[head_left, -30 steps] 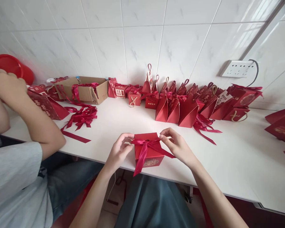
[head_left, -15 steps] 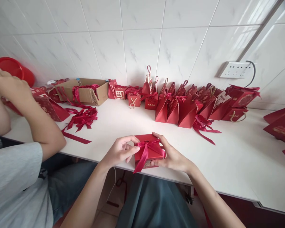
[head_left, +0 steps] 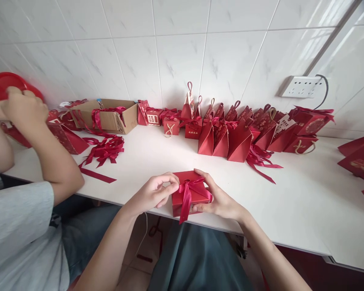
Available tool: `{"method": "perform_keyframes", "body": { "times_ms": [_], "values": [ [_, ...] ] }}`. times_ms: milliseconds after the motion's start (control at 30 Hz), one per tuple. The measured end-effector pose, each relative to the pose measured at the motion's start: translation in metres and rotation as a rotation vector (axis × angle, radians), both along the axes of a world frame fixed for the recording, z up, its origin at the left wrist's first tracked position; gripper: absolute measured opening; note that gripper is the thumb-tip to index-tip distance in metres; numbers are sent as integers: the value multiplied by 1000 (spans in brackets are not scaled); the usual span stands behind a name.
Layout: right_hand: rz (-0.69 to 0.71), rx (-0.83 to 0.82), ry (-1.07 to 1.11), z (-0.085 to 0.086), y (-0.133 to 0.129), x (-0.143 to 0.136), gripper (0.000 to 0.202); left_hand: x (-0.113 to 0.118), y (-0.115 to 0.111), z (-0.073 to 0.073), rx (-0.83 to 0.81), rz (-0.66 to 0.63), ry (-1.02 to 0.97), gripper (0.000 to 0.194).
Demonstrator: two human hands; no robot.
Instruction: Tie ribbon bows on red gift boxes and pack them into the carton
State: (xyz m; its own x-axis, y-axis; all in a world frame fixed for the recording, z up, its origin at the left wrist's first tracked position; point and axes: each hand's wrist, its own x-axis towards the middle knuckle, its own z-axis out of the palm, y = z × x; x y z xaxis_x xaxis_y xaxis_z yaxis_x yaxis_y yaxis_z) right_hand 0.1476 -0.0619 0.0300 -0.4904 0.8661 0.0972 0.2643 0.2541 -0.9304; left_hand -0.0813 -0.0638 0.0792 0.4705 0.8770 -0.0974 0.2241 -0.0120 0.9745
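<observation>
A red gift box (head_left: 197, 197) rests near the front edge of the white table, right before me. Across its top lies a tied red ribbon (head_left: 186, 200), one tail hanging down the front side. My right hand (head_left: 216, 198) grips the box from the right, with a finger over the far corner and the thumb at the front. At the left side of the bow, my left hand (head_left: 156, 192) pinches the ribbon between thumb and forefinger; the exact pinch point is partly hidden by the fingers.
Rows of red gift boxes (head_left: 239, 141) stand along the tiled wall. A cardboard box (head_left: 109, 123) and a heap of ribbons (head_left: 104, 151) lie left, beside a co-worker's arm (head_left: 54, 161). A power strip (head_left: 301, 87) is mounted at right.
The front ribbon tail has swung to the right and hangs straighter. My left fingers have shifted slightly at the bow. The co-worker's hand has moved right.
</observation>
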Motion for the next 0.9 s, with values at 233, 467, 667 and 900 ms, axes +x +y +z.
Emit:
{"method": "perform_keyframes", "body": {
  "times_ms": [233, 467, 667, 900],
  "values": [
    [11, -16, 49, 0, -1, 1, 91, 8, 2, -3, -5, 92, -89, 30],
    [29, -41, 72, -4, 0, 3, 90, 15, 3, -2, -131, 84, -296, 23],
    [23, -53, 77, -3, -1, 1, 89, 11, 1, -7, -122, 89, -260, 19],
    [16, -28, 89, -6, 0, 2, 87, -2, -3, -22, -13, 415, -114, 22]
  ]
}}
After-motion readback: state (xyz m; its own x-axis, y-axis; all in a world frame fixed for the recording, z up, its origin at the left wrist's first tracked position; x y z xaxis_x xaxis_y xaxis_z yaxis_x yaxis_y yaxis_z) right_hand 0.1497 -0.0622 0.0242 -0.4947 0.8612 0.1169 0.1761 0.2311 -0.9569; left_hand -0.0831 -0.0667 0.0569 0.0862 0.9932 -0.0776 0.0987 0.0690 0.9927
